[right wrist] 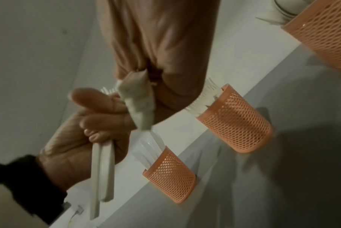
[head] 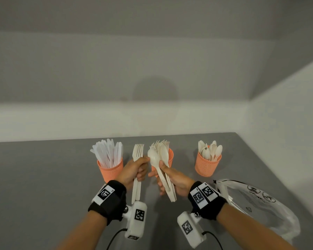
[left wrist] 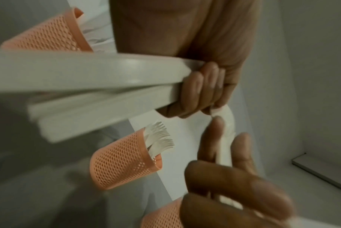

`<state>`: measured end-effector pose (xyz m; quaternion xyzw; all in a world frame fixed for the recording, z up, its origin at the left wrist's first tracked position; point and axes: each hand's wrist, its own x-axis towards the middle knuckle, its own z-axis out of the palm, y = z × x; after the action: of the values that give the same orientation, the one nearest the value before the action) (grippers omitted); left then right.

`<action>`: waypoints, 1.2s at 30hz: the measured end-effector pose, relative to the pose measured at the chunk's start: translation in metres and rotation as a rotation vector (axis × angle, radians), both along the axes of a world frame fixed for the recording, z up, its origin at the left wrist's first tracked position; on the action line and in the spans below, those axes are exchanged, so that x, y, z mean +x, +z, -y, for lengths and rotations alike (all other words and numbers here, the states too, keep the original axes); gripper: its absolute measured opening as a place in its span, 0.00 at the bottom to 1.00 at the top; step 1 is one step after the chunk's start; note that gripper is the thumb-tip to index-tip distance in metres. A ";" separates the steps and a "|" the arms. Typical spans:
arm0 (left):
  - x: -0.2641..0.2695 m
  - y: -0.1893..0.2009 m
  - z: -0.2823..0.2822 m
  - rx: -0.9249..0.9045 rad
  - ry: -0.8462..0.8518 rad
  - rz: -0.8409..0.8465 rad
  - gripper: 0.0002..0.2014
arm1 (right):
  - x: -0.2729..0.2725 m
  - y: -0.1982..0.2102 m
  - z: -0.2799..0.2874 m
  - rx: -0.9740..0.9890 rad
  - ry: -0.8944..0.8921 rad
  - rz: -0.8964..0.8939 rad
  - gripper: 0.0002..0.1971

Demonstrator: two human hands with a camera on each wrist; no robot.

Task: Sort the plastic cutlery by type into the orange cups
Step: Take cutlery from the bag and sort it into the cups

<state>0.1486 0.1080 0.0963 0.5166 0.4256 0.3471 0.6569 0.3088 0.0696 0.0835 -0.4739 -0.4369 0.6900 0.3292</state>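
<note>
Three orange mesh cups stand in a row on the grey table. The left cup [head: 110, 170] holds knives, the middle cup [head: 170, 156] forks, the right cup [head: 207, 166] spoons. My left hand [head: 140, 168] grips a small bundle of cream forks [head: 138, 152] by the handles, tines up, in front of the gap between the left and middle cups. My right hand [head: 163, 171] grips several spoons [head: 156, 157], bowls up, in front of the middle cup. The two hands nearly touch; my left thumb tip sits against a spoon bowl. The left wrist view shows the fork handles [left wrist: 87, 80] in my curled fingers [left wrist: 202, 86].
A crumpled clear plastic bag [head: 260, 204] lies on the table at the right, beside my right forearm. White walls close the table [head: 43, 177] at the back and on the right. Bare grey surface stretches to the left of the knife cup.
</note>
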 end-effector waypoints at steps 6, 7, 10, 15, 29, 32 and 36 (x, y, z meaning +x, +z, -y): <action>0.012 0.010 0.007 0.030 -0.010 -0.048 0.19 | -0.003 0.004 0.006 -0.018 0.196 0.076 0.23; 0.015 0.012 0.010 0.014 -0.023 -0.017 0.20 | -0.002 0.003 0.006 -0.023 0.199 0.083 0.23; 0.026 0.018 0.017 0.038 -0.060 -0.037 0.18 | 0.001 0.003 0.006 -0.043 0.216 0.139 0.23; 0.055 0.012 0.011 0.257 0.071 -0.221 0.10 | 0.009 0.011 0.009 -0.029 0.203 0.276 0.19; 0.093 0.001 -0.024 0.199 0.223 -0.128 0.18 | 0.093 0.018 -0.020 0.247 -0.855 0.011 0.15; 0.088 0.010 -0.047 0.212 0.359 -0.072 0.22 | 0.126 0.034 -0.033 0.316 -1.020 -0.058 0.16; 0.095 0.024 -0.073 0.243 0.490 0.037 0.26 | 0.151 0.043 -0.050 0.401 -1.132 -0.056 0.13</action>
<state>0.2436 0.1815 0.1206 0.4667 0.4811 0.5535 0.4943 0.4596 0.1198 0.1263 -0.5431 -0.2295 0.3240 0.7398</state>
